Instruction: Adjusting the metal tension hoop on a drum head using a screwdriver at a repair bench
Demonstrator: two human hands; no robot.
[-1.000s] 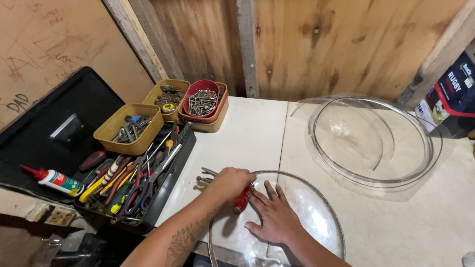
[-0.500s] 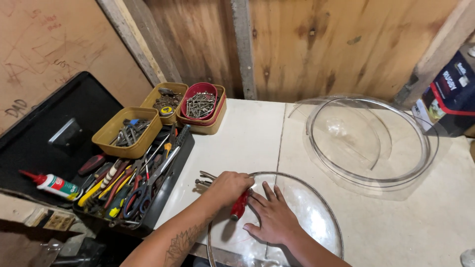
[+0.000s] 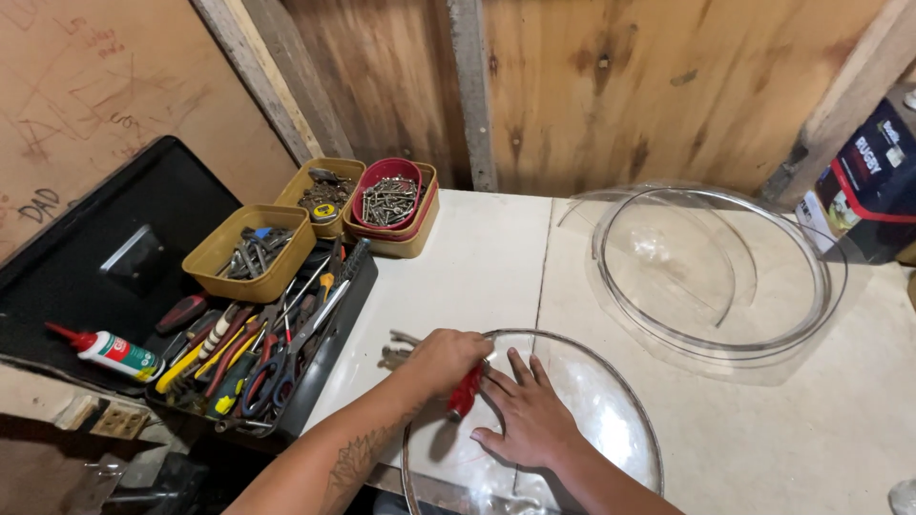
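Observation:
My left hand (image 3: 445, 360) is shut on a pair of pliers (image 3: 464, 392) with red handles; the metal jaws poke out to the left, near the rim of a clear round plastic dome (image 3: 611, 420) at the front of the white table. My right hand (image 3: 528, 417) lies flat, fingers spread, on top of that dome, just right of the red handles.
A second clear dome (image 3: 754, 277) lies at the back right. An open black toolbox (image 3: 258, 353) full of screwdrivers and pliers sits left, with yellow trays (image 3: 250, 250) and a red bowl of screws (image 3: 386, 202) behind it. A glue bottle (image 3: 105, 349) lies far left; a dark carton (image 3: 873, 181) stands far right.
Both hands stay in nearly the same place on the near dome; the view has shifted slightly.

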